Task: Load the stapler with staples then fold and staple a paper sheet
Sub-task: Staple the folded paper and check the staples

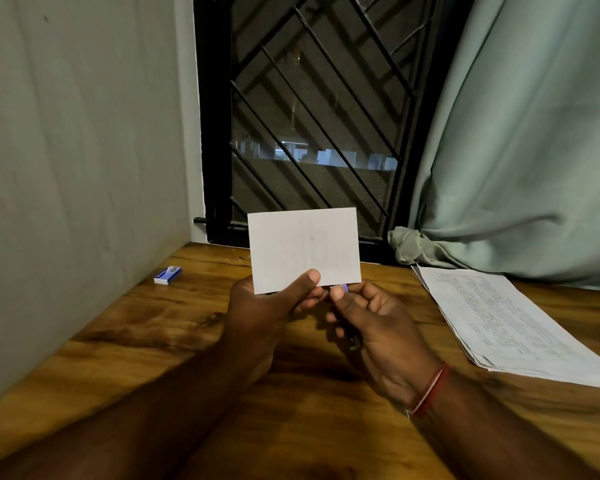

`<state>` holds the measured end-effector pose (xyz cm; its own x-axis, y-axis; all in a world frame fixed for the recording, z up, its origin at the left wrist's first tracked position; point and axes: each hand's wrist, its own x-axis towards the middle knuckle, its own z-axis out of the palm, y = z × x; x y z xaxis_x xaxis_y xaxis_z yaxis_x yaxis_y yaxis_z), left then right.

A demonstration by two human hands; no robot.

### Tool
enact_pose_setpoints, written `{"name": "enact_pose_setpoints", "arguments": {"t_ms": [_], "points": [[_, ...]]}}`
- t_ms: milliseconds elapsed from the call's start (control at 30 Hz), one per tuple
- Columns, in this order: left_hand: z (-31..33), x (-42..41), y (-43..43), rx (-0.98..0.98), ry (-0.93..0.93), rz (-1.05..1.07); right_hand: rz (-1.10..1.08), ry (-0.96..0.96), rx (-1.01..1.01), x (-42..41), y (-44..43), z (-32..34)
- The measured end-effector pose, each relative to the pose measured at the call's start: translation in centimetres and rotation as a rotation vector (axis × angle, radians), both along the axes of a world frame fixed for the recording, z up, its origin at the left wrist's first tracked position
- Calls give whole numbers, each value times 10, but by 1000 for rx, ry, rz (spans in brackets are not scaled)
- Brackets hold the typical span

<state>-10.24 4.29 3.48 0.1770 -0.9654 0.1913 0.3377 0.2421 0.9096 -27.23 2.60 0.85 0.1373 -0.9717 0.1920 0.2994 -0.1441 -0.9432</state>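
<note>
Nearly stapled: sheet folded, stapler at its edge

Largest in view, a pale plastered wall (77, 150) stands at the left. A black metal window grille (309, 116) of slanted bars fills the middle. A soft grey-green curtain (516, 150) hangs in folds at the right, knotted low. Below them runs the table (153, 341), glossy wood with dark, streaky grain. A loose stack of printed sheets (506, 320) lies on its right side, thin and slightly fanned at the corners.

The paper sheet (303, 247) is off the table, held upright above its middle. It is a crisp white rectangle, already folded down small by the look of it. The left hand (260, 306) pinches its lower left corner, thumb on the near face and fingers (305, 302) curled behind. The right hand (378, 323) is wrapped round a small dark tool at the sheet's bottom edge, with only a bluish tip showing. I take it for the stapler (340, 290), though most of it is hidden.

A little blue-and-white staple box (167, 274) rests near the wall, well apart from the hands. So loading and folding look done. The staple itself seems to be what remains, and no staple shows in the paper.
</note>
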Motion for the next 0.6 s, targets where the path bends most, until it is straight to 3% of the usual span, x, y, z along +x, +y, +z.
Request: {"name": "enact_pose_setpoints", "arguments": {"t_ms": [400, 600], "points": [[3, -9, 7, -111, -38, 37, 85, -249, -17, 4, 0, -10], [0, -11, 9, -150, -94, 52, 83, -227, 4, 2, 1, -7]]}}
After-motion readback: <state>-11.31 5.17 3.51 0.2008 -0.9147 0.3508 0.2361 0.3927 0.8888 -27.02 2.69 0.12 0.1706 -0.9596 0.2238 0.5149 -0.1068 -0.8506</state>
